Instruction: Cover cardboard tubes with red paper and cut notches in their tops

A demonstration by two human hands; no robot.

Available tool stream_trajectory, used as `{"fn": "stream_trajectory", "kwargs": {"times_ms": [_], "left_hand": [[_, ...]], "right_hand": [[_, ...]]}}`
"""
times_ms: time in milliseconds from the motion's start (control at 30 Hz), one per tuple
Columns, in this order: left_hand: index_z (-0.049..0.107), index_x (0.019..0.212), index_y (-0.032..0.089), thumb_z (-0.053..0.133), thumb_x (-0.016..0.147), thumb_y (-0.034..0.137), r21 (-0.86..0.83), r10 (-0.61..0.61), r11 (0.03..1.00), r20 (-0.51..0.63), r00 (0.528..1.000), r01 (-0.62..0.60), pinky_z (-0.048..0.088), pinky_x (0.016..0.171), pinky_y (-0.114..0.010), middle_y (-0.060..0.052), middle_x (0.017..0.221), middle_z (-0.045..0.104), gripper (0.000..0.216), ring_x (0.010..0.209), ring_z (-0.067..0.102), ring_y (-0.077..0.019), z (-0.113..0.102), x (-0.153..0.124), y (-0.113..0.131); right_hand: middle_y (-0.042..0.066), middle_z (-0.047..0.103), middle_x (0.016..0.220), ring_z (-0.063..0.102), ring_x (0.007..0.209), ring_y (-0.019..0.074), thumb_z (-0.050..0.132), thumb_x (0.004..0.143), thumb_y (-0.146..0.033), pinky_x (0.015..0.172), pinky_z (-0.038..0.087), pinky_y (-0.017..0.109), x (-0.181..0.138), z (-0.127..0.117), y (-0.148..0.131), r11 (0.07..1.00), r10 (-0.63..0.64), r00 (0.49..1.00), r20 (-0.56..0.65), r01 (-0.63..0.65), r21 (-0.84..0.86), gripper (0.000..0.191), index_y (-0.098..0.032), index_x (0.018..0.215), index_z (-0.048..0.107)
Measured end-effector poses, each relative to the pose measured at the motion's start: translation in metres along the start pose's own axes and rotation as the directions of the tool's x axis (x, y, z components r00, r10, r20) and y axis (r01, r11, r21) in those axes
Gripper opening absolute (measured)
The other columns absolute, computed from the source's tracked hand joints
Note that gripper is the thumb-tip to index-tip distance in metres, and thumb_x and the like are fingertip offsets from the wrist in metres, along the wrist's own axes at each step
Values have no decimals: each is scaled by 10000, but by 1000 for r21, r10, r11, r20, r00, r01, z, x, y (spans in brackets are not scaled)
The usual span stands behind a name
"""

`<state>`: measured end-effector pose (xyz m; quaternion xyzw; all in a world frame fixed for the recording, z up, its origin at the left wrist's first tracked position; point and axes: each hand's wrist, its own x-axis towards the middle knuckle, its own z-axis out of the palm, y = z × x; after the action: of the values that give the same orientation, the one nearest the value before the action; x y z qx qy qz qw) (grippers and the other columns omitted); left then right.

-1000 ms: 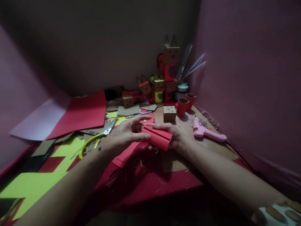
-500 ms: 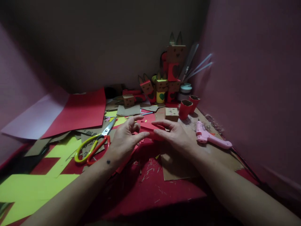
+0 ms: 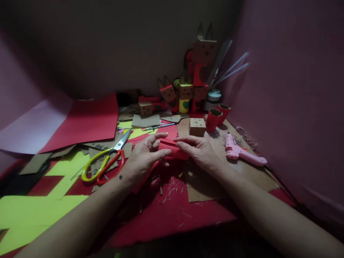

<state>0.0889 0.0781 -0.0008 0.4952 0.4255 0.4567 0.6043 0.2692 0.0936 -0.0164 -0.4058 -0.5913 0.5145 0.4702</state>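
Observation:
Both of my hands meet over the middle of a cluttered red table (image 3: 172, 218). Between them is a folded piece of red paper (image 3: 173, 149). My left hand (image 3: 145, 156) pinches its left end with thumb and fingers. My right hand (image 3: 200, 150) grips its right side, fingers curled over the top. Yellow and red handled scissors (image 3: 103, 165) lie just left of my left hand. A pink glue gun (image 3: 242, 152) lies to the right of my right hand, on a brown cardboard sheet (image 3: 204, 182).
Sheets of red paper (image 3: 86, 123), pale pink paper (image 3: 34, 129) and yellow-green paper (image 3: 34, 208) cover the left side. Cardboard box figures (image 3: 188, 89), two red tubes (image 3: 215, 118) and a small cardboard cube (image 3: 197, 126) stand at the back corner. Pink walls close in right and left.
The red paper piece, held up and rolled a second ago, was lowered toward the table and is now pinched between both hands. The view shifted slightly downward.

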Motion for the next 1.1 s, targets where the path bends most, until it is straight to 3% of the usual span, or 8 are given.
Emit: {"fn": "stream_trajectory", "kwargs": {"times_ms": [133, 233, 367, 500, 767, 933, 1100], "left_hand": [[560, 1141, 173, 781, 694, 161, 5, -8, 1000, -7, 1000, 8, 550, 612, -216, -17, 851, 715, 499, 709, 675, -143, 4, -4, -1], [586, 1056, 173, 771, 684, 136, 17, -9, 1000, -4, 1000, 9, 520, 540, -196, 5, 776, 707, 418, 603, 647, -117, 8, -5, -1], [599, 1012, 176, 761, 700, 141, 11, 2, 1000, 22, 1000, -2, 505, 496, -192, 8, 731, 705, 354, 541, 631, -112, 8, -5, -2], [600, 1002, 176, 772, 701, 153, -16, -4, 1000, 26, 1000, 5, 514, 495, -188, -6, 749, 721, 347, 563, 654, -126, 7, -6, -4], [609, 1042, 180, 754, 733, 162, 27, -31, 999, 50, 998, 30, 525, 517, -183, -16, 801, 729, 342, 610, 666, -130, 4, -6, -2], [593, 1033, 186, 767, 714, 167, 31, -45, 999, 44, 998, 44, 514, 479, -186, -6, 796, 720, 364, 534, 626, -106, 3, -6, -2], [565, 1064, 178, 769, 715, 182, 37, -33, 999, 39, 999, 31, 532, 501, -195, -18, 839, 715, 404, 634, 650, -131, 4, -7, -2]], "right_hand": [[45, 751, 904, 660, 792, 169, 763, 718, -345, 709, 513, 300, -1, 4, 4, 999, -19, 1000, -8, 19, -47, 254, -207, 931, 759], [33, 754, 869, 648, 769, 160, 711, 765, -320, 707, 497, 296, -1, 4, 5, 994, -68, 998, -15, 67, -83, 168, -210, 878, 769], [28, 744, 829, 629, 724, 152, 688, 782, -349, 672, 480, 285, 0, 1, 4, 999, -15, 1000, -2, 15, -38, 175, -203, 839, 768], [40, 736, 822, 618, 709, 149, 704, 769, -351, 658, 468, 280, 2, -2, 5, 999, 36, 999, 30, -36, -27, 176, -191, 815, 762], [30, 730, 823, 608, 712, 144, 654, 817, -368, 646, 446, 265, 5, -9, 9, 996, -7, 995, 100, 16, -86, 216, -192, 886, 760], [33, 733, 854, 621, 753, 157, 645, 827, -384, 677, 461, 279, 6, -13, 8, 991, -18, 987, 159, 39, -126, 226, -203, 898, 760], [46, 736, 954, 650, 849, 177, 654, 822, -354, 756, 490, 313, -1, -13, 0, 987, -32, 990, 135, 52, -151, 208, -213, 948, 742]]}}
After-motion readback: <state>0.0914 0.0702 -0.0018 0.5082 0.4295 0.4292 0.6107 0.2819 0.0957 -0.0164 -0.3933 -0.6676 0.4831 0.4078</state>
